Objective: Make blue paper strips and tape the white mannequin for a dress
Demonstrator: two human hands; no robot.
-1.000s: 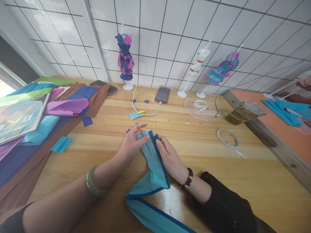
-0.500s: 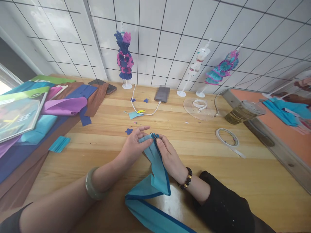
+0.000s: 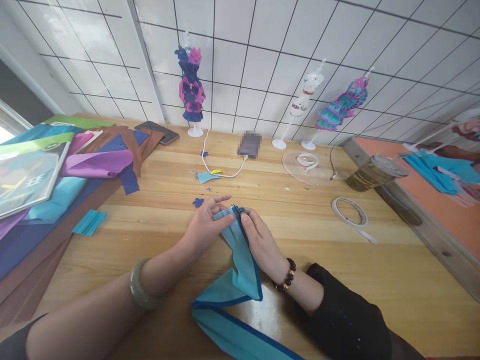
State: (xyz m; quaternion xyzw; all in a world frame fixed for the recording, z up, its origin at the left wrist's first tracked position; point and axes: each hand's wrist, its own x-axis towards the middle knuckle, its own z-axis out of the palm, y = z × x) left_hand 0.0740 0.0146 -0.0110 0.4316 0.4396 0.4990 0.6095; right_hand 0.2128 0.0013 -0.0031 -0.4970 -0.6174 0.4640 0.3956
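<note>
A long light blue crepe paper strip [image 3: 240,255] with a dark blue edge hangs in folds from my hands onto the table. My left hand [image 3: 204,220] pinches its upper end between thumb and fingers, with the other fingertips raised. Close beside it, my right hand [image 3: 262,242] grips the dark-edged side at the same end, where the paper is bunched. A thin dark pointed piece [image 3: 235,208] sticks up between the fingertips; its kind is too small to tell. The strip's lower end runs out of view at the bottom.
Crepe paper sheets [image 3: 97,164] are piled at left beside a phone [image 3: 159,133]. Dressed mini mannequins [image 3: 192,90] stand along the tiled wall. A white cable [image 3: 228,176], a tape roll [image 3: 350,211] and a lidded cup [image 3: 375,173] lie or stand around. Dark blue flower cut-out [image 3: 198,202] lies ahead.
Both hands keep their hold on the strip's end, almost still. The whole view has shifted very slightly.
</note>
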